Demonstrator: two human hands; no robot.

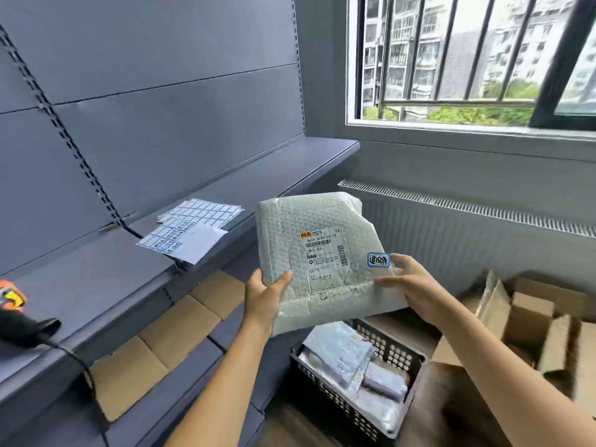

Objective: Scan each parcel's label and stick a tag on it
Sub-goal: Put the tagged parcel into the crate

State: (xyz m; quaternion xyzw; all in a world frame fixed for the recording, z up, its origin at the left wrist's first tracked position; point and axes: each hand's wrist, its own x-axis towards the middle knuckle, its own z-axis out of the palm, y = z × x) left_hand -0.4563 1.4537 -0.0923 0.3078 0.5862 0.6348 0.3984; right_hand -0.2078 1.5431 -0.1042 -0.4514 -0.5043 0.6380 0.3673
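Note:
A white bubble-wrap parcel (309, 240) is held up in front of me, its shipping label (324, 250) facing me. My left hand (266, 296) grips its lower left corner, thumb on the front. My right hand (408, 282) holds the right edge, fingers at a small blue-bordered tag (379, 260) stuck beside the label. Sheets of blue-bordered tags (193, 225) lie on the grey shelf (96, 285) to the left. A black and orange scanner (19, 317) rests on the shelf at the far left, its cable hanging over the edge.
Below the parcel stands a dark perforated basket (338, 404) with several wrapped parcels. Open cardboard boxes (529, 321) sit at the right on the floor. Flat cardboard boxes (180, 327) line the lower shelf. A barred window (467, 59) is ahead, above a radiator.

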